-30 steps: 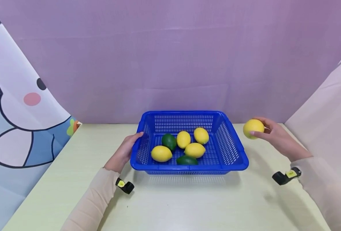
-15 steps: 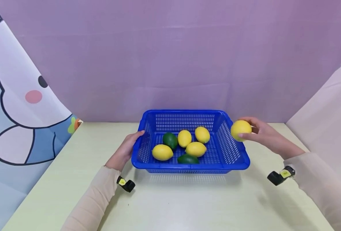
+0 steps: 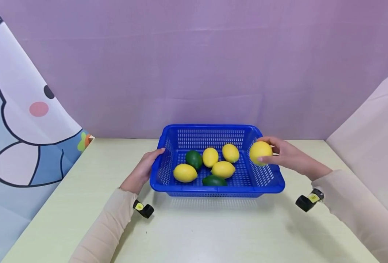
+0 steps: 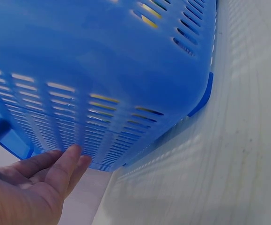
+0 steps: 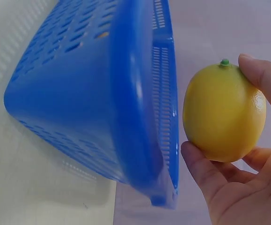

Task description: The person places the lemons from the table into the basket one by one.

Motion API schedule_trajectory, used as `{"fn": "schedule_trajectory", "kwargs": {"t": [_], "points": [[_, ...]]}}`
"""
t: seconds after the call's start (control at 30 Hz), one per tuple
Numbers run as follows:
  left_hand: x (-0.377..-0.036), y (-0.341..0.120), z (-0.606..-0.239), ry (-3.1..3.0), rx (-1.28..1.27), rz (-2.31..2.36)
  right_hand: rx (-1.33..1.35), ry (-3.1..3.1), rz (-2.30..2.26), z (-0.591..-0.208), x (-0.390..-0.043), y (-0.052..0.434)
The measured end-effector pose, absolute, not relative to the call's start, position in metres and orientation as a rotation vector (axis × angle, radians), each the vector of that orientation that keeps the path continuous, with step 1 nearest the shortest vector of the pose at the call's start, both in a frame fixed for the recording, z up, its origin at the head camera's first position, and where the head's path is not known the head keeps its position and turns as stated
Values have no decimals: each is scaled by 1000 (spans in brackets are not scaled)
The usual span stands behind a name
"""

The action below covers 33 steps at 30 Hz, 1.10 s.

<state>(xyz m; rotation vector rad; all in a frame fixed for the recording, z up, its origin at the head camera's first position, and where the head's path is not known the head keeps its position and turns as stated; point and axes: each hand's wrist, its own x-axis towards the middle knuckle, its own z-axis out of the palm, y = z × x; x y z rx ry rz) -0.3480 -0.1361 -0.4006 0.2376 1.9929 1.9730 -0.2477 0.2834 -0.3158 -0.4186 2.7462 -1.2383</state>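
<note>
My right hand (image 3: 287,155) cups lemon (image 3: 260,152) over basket (image 3: 213,189) right rim, clearing wall. My left hand (image 3: 144,170), fingers straight, braces basket left side, steadying it.

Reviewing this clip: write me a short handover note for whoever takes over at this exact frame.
Right hand: holds a yellow lemon in a fingertip grip, above the right rim of the blue basket, not released.
Left hand: fingers rest against the basket's left wall, holding nothing.
In the basket: four yellow lemons, such as the front left one, and two green fruits, one of them at the back.
Done: six fruits lie inside.
Left: likely lowering the held lemon in and letting go. No other loose fruit shows on the table.
</note>
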Motion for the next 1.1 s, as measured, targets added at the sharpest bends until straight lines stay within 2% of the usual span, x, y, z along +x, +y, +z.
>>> {"fn": "schedule_trajectory", "kwargs": {"t": [0.87,1.1], "points": [[-349,-137,-400,1977,230,1975,-532,2717,-1020,-338,-262,253],[-348,-138,-400,1957,257,1978,-482,2757,-910,-341,-261,245]]}}
